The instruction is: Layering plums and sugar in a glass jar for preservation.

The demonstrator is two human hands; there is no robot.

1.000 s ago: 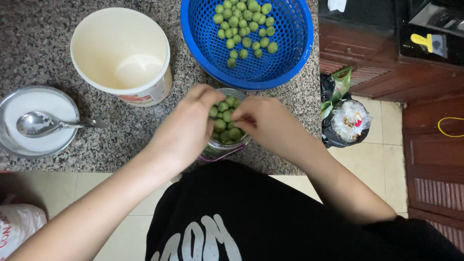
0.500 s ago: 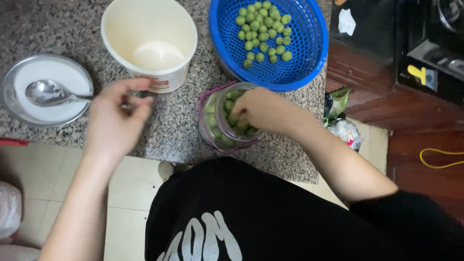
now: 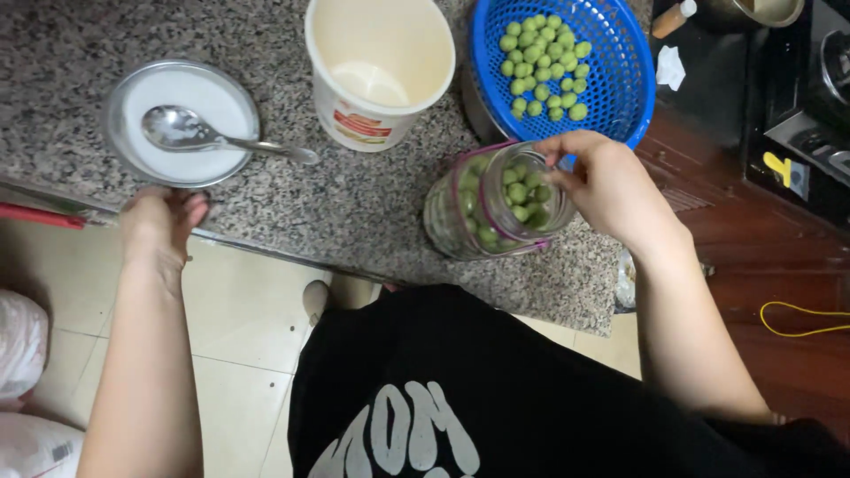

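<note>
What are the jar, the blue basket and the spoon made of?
The jar looks like clear glass or plastic: the green fruits show through it. The basket seems glossy blue plastic with moulded holes. The spoon looks like shiny metal, mirror-bright.

Probably a home kitchen: granite counter (image 3: 354,212), stove (image 3: 797,115).
</note>
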